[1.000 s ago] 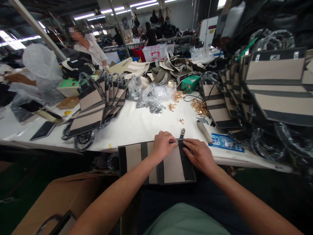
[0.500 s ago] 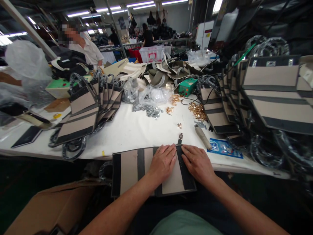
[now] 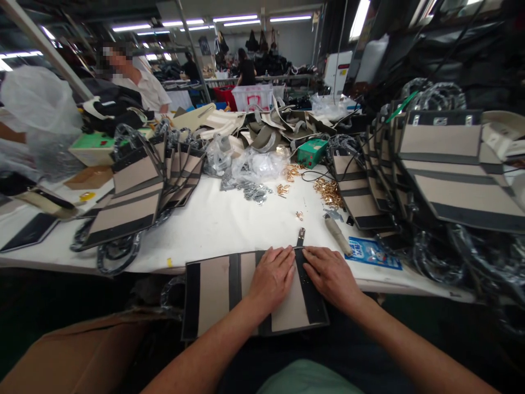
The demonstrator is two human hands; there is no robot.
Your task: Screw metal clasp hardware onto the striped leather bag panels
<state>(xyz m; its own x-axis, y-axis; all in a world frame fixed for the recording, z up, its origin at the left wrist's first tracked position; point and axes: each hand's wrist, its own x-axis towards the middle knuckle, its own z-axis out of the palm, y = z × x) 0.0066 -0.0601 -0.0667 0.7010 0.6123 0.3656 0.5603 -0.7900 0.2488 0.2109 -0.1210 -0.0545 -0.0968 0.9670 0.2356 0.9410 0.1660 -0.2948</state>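
A beige and black panel (image 3: 214, 290) lies over the table's front edge, its near part hanging toward my lap. My left hand (image 3: 273, 278) rests flat on its upper middle, fingers stretched and lying side by side. On the panel's right dark band, my right hand (image 3: 331, 273) lies with its fingers extended, the fingertips close to those of my left. Between the fingertips, a short dark strap with a metal clasp (image 3: 301, 234) sticks out past the panel's far edge. Neither hand is wrapped round anything.
Stacked panels with wrapped handles stand left (image 3: 127, 210) and right (image 3: 459, 191). Gold metal pieces (image 3: 328, 192), a green box (image 3: 312, 152), a taped tool (image 3: 337, 234) and a blue packet (image 3: 374, 253) lie beyond my hands. A person (image 3: 150, 90) is at the back left.
The camera view has shifted slightly. Both hands keep the same flat pose on the panel, and the strap still sticks out between them.
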